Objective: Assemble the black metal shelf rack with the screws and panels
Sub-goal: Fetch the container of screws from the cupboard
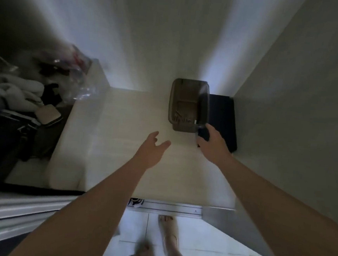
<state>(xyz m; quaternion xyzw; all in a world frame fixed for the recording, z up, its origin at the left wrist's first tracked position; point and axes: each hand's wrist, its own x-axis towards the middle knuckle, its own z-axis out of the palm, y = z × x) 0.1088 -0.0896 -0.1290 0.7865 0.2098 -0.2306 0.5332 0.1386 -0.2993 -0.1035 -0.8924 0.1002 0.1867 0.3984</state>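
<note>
Hands are reaching forward over a pale counter [123, 128] in dim light. The left hand [152, 148] is hovering just above the bare surface, its fingers loose and spread and its thumb pointing ahead, grasping nothing. The right hand [213, 143] is lying further to the right, its fingers curling round the near left corner of a black panel [223, 116], with a dark edge showing beside the knuckles.

The panel is lying flat on the counter, pushed up against the right wall [298, 97] and running back towards the rear wall. Just beside its left edge a brown see-through bin [171, 103] is standing upright, apparently touching the panel. A few small screws [180, 116] are lying loose on the bin's floor at its near end; their number is too small to make out. The right hand is sitting just beside the bin's near right corner, while the left hand is hanging near the bin's front, apart from it.

On the left, beyond the counter's edge, clothes [15, 93] and a clear bag [82, 84] are piling up in shadow, blurred. Below the counter's front edge a metal track [174, 208] is crossing the view, and bare feet [167, 226] are standing on white tiles [205, 244].
</note>
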